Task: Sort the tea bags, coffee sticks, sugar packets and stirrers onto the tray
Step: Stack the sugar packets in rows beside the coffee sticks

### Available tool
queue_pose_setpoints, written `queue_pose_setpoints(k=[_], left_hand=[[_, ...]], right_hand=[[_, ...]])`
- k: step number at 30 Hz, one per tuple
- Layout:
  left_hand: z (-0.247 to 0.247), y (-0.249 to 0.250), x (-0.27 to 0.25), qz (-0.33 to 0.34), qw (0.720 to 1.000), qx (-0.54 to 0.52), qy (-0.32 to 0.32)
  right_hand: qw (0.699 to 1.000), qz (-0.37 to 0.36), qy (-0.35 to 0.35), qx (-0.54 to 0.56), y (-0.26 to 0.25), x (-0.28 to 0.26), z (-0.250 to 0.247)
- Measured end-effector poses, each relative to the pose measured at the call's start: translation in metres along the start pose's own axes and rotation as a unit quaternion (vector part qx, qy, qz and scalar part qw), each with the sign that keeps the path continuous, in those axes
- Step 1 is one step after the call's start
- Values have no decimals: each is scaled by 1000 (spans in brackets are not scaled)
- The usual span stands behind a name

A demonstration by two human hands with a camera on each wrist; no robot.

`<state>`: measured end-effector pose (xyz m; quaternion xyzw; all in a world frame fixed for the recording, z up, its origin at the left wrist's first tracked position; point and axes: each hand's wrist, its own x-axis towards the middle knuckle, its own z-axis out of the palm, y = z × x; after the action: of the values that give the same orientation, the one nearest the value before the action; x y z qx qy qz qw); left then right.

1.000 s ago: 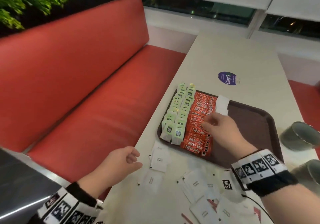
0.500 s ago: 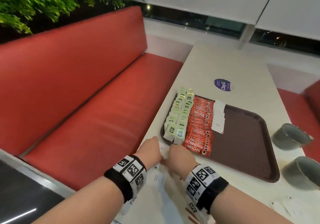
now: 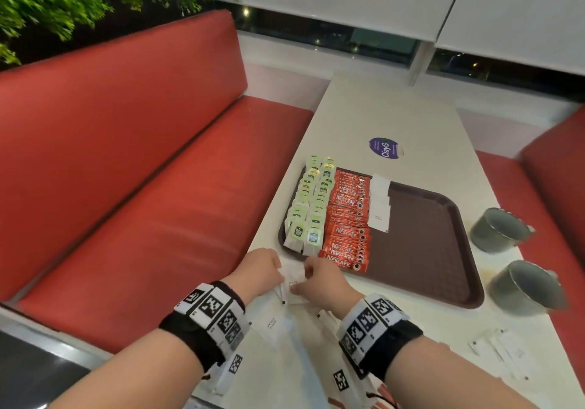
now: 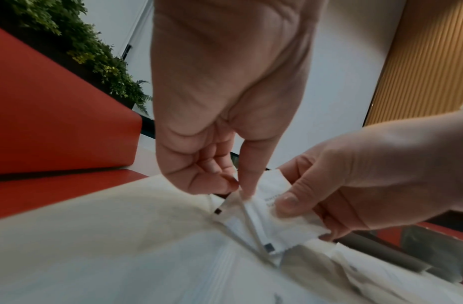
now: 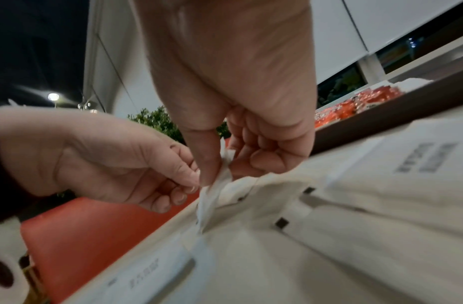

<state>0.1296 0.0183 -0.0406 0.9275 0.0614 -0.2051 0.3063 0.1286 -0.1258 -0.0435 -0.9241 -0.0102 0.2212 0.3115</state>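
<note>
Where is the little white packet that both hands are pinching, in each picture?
Head: white sugar packet low centre, between both hands.
Left wrist: right of centre, under the fingers.
Right wrist: centre, crumpled.
Shared landmark: the brown tray, seen at upper right in the right wrist view.

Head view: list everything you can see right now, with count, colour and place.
tray: one, brown, mid-table
tea bags: two rows, green, tray's left edge
coffee sticks: one row, red, beside tea bags
sugar packets on tray: short row, white, beside coffee sticks
loose sugar packets: several, white, near table edge
cups: two, grey, right of tray
sticker: one, purple, beyond tray
bench: red, left
left hand: pinches a loose packet
right hand: pinches same packet
</note>
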Motion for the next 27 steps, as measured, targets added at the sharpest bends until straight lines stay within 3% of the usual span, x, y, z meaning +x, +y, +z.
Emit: queue_pose_setpoints(k=[4,8,14,22,27], left_hand=[[-6,9,-6,50,992,-112,32],[-6,32,-15,97,975,-199,33],[9,64,-20,139,974,-172,-41],[21,102,-19,97,946,-290,-112],[18,118,-18,84,922,-361,-114]], right_hand=[[990,-14,7,142,11,-17,-17],[965,-17,56,257,26,-33,-36],[937,-26,93,335,52,-56,-59],[895,3,212,392,88,-74,-77],[875,-15,224,430,100,-84,-96]])
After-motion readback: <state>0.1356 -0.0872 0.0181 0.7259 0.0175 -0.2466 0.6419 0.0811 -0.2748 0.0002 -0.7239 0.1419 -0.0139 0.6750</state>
